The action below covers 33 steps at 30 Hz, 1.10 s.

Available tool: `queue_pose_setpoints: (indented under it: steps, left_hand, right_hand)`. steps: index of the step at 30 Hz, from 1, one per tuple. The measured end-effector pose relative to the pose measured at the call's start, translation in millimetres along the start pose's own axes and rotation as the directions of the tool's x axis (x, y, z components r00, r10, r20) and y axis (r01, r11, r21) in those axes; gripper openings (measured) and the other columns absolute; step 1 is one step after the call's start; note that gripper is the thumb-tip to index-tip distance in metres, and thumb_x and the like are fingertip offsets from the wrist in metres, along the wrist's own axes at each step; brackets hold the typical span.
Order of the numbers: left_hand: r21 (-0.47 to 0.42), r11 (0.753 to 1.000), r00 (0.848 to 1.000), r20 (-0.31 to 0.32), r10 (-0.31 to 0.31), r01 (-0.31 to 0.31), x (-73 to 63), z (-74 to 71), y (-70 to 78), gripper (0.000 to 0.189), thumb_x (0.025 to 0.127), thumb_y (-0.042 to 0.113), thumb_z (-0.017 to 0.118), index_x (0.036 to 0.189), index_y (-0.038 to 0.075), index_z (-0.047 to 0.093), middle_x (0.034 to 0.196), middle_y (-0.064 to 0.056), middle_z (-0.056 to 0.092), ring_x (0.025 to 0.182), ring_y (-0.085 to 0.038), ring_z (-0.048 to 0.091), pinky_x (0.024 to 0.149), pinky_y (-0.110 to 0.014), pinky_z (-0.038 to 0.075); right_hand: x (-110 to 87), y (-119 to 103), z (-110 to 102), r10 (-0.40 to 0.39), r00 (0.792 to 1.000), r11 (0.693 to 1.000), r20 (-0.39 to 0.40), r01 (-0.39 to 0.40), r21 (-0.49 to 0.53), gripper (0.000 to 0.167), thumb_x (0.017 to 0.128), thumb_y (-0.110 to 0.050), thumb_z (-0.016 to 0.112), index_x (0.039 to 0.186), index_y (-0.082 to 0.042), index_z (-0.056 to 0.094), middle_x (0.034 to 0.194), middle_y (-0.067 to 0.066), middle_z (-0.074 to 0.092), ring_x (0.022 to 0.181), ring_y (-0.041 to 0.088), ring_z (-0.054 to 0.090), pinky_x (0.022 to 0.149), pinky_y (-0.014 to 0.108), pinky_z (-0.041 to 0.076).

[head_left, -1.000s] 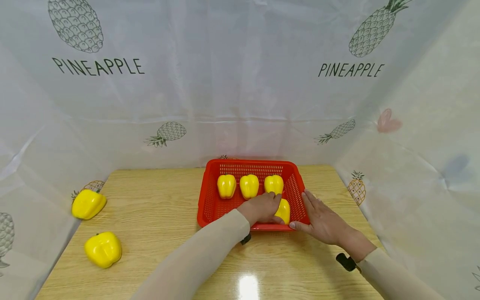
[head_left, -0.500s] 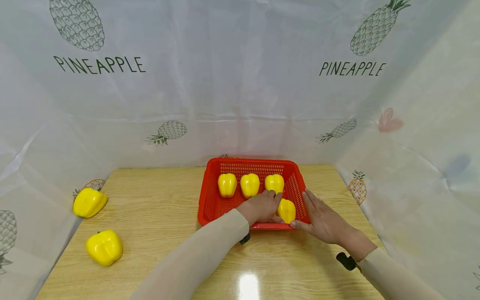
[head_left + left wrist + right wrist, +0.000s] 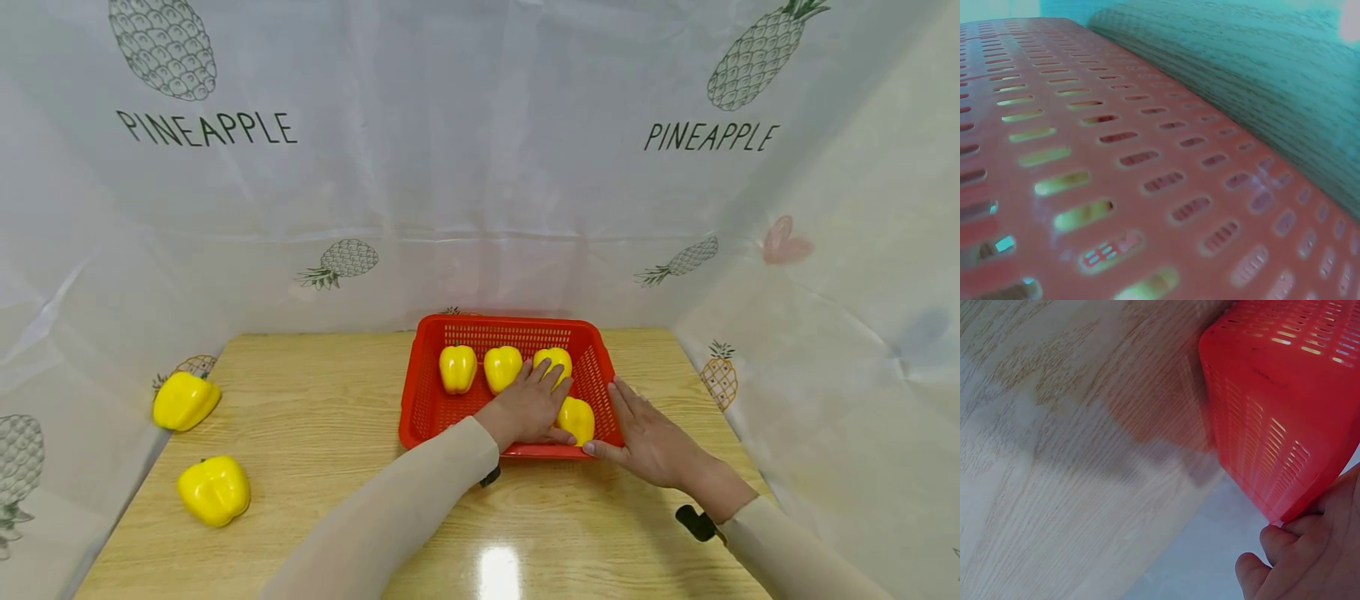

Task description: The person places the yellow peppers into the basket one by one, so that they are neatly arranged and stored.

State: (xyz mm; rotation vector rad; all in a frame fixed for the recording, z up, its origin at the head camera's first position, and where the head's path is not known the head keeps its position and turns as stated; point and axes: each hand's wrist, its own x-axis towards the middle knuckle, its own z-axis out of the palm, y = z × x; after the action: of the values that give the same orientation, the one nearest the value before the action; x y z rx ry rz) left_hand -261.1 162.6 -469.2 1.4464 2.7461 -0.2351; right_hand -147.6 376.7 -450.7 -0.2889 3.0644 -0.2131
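Observation:
In the head view, my left hand (image 3: 525,408) reaches into a red plastic basket (image 3: 411,400), its fingers spread. Just right of its thumb lies a yellow bell pepper (image 3: 577,420), in the front right corner. Behind stand a row of yellow bell peppers, the left one (image 3: 457,369), the middle one (image 3: 502,368) and the right one (image 3: 553,363), which the left fingertips partly cover. My right hand (image 3: 658,442) rests against the basket's right front corner, fingers straight along the right side, thumb at the front rim. The right wrist view shows those fingers (image 3: 1285,540) touching the rim.
Two more yellow bell peppers lie on the wooden table (image 3: 322,400) at the left, one farther back (image 3: 185,401) and one nearer (image 3: 214,490). A pineapple-print sheet (image 3: 480,167) surrounds the table. Through the slotted basket wall (image 3: 1116,187), the left wrist view shows yellow patches.
My left hand has let go of the front right bell pepper, which shifted slightly right; its curled fingers have spread out. The right hand stays at the basket corner.

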Motion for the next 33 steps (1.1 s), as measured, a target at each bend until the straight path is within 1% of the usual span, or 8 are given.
queue_pose_setpoints:
  steps: [5,9,12,18,21,26,29,33]
  left_hand:
    - [0.011,0.999,0.999,0.022,-0.036,0.036,-6.0,-3.2,-2.6,0.101,0.096,0.083,0.037,0.171,0.021,0.013,0.179,-0.004,0.01,0.165,-0.031,0.006,0.132,-0.055,0.011]
    - [0.006,0.998,0.997,0.028,-0.07,0.07,-11.9,-5.7,-8.1,0.102,0.095,0.085,0.037,0.171,0.022,0.011,0.179,-0.004,0.009,0.165,-0.034,0.004,0.131,-0.059,0.011]
    - [-0.009,0.995,0.995,0.038,-0.097,0.097,-16.9,-8.2,-13.8,0.103,0.094,0.085,0.037,0.171,0.023,0.011,0.179,-0.005,0.007,0.165,-0.035,0.002,0.131,-0.061,0.009]
    - [-0.041,0.988,0.989,0.027,-0.148,0.149,-27.8,-15.9,-27.7,0.103,0.095,0.083,0.041,0.171,0.019,0.015,0.179,-0.009,0.007,0.165,-0.038,0.003,0.129,-0.066,0.009]
    - [-0.066,0.981,0.983,0.028,-0.182,0.184,-34.5,-22.5,-36.4,0.103,0.095,0.082,0.044,0.171,0.019,0.015,0.179,-0.009,0.007,0.165,-0.038,0.001,0.129,-0.066,0.009]
    - [-0.127,0.966,0.974,0.012,-0.226,0.226,-52.1,-28.3,-57.8,0.103,0.096,0.08,0.046,0.171,0.017,0.015,0.178,-0.01,0.004,0.164,-0.039,-0.004,0.129,-0.067,0.007]
    - [-0.161,0.956,0.968,-0.012,-0.249,0.244,-66.6,-27.8,-73.7,0.104,0.096,0.079,0.047,0.171,0.014,0.013,0.178,-0.012,0.003,0.164,-0.04,-0.005,0.128,-0.068,0.006]
    - [-0.184,0.944,0.957,-0.039,-0.287,0.275,-89.0,-28.5,-93.6,0.105,0.097,0.078,0.048,0.17,0.012,0.014,0.178,-0.014,0.003,0.164,-0.04,-0.006,0.128,-0.068,0.007]
  right_hand:
    - [1.2,-1.0,0.0,-0.004,1.0,1.0,-0.002,0.004,0.006,0.11,0.099,-0.074,0.051,0.161,0.012,0.024,0.171,0.032,0.019,0.153,0.052,0.031,0.122,0.064,0.031]
    - [2.2,-2.1,-0.1,-0.003,1.0,1.0,0.002,0.003,0.012,0.11,0.098,-0.074,0.051,0.161,0.012,0.023,0.171,0.031,0.019,0.153,0.053,0.031,0.122,0.065,0.031]
    - [2.9,-2.5,0.1,0.0,1.0,1.0,0.009,0.0,0.016,0.111,0.098,-0.075,0.051,0.162,0.011,0.023,0.171,0.031,0.019,0.153,0.053,0.031,0.122,0.065,0.031]
    - [2.5,-2.8,0.3,0.017,1.0,0.999,0.021,-0.017,0.029,0.113,0.097,-0.077,0.05,0.162,0.011,0.022,0.171,0.031,0.018,0.152,0.057,0.03,0.119,0.067,0.035]
    - [1.5,-3.1,-0.3,0.026,0.999,0.999,0.029,-0.027,0.04,0.114,0.096,-0.078,0.05,0.163,0.01,0.021,0.171,0.031,0.017,0.153,0.057,0.028,0.119,0.068,0.034]
    - [0.1,-3.9,-1.8,0.025,0.999,0.999,0.026,-0.026,0.04,0.113,0.097,-0.076,0.051,0.163,0.01,0.021,0.171,0.031,0.017,0.153,0.057,0.028,0.119,0.067,0.034]
    - [0.1,-3.4,-1.1,0.018,1.0,0.999,0.023,-0.019,0.042,0.113,0.097,-0.076,0.051,0.163,0.01,0.021,0.171,0.032,0.018,0.152,0.058,0.028,0.119,0.068,0.034]
    - [0.3,-2.2,-0.1,0.016,0.999,0.999,0.031,-0.018,0.051,0.114,0.097,-0.077,0.051,0.163,0.011,0.02,0.171,0.032,0.016,0.152,0.058,0.027,0.119,0.069,0.032]
